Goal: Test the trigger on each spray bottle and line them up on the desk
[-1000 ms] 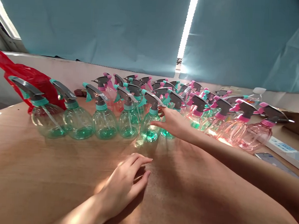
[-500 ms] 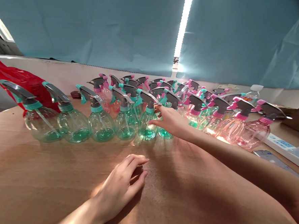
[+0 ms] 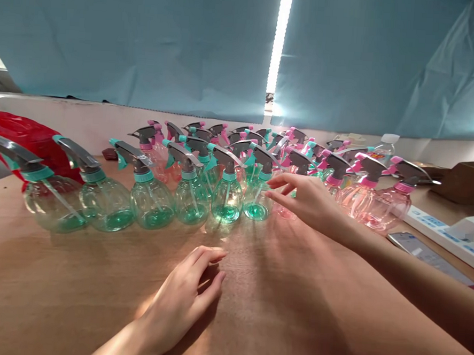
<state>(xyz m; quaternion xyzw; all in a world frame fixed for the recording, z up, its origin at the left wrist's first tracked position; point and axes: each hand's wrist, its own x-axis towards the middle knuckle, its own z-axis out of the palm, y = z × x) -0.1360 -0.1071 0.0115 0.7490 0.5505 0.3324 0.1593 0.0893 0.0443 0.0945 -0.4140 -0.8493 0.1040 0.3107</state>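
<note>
A front row of clear spray bottles stretches across the table, green-tinted ones on the left and pink-tinted ones on the right. My right hand (image 3: 310, 203) is beside a green spray bottle (image 3: 256, 203) near the row's middle, thumb and fingers apart and nothing held. Its fingertips are close to that bottle's right side; whether they touch I cannot tell. Partly behind this hand stands a pink spray bottle (image 3: 286, 211). My left hand (image 3: 182, 289) rests on the wooden table (image 3: 276, 319) in front of the row, fingers loosely bent, thumb apart, holding nothing.
More spray bottles with pink or teal triggers crowd behind the front row. A red plastic bag (image 3: 42, 139) lies at the left. On the right are a phone (image 3: 428, 256), a white power strip (image 3: 454, 239), a cardboard box (image 3: 465, 183) and a capped clear bottle (image 3: 387, 146).
My right hand has moved right, from one green spray bottle to the side of the neighbouring one. The left hand keeps its pose on the table. The view has shifted slightly.
</note>
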